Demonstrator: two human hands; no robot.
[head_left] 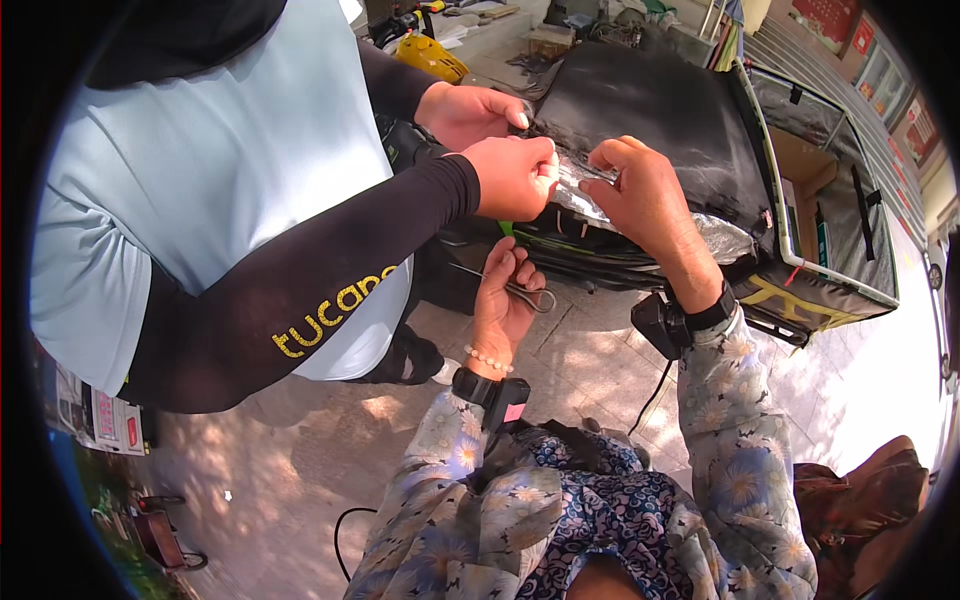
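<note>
My left hand is closed around a thin metal tool with a ring-shaped handle; its slim end sticks out on the left side. Above the seat-like black cover, my right hand has its thumb and forefinger curled close together at the silver lining. Whatever lies between those fingers is too small to make out. Facing my right hand, another person's two hands pinch at the same edge of the cover, where dark, frayed material shows.
The other person, in a light blue shirt with black sleeves, stands close on the left. An open box with a silver lining adjoins the cover at right. A yellow object sits behind. Paving lies below, and a cable hangs near my right wrist.
</note>
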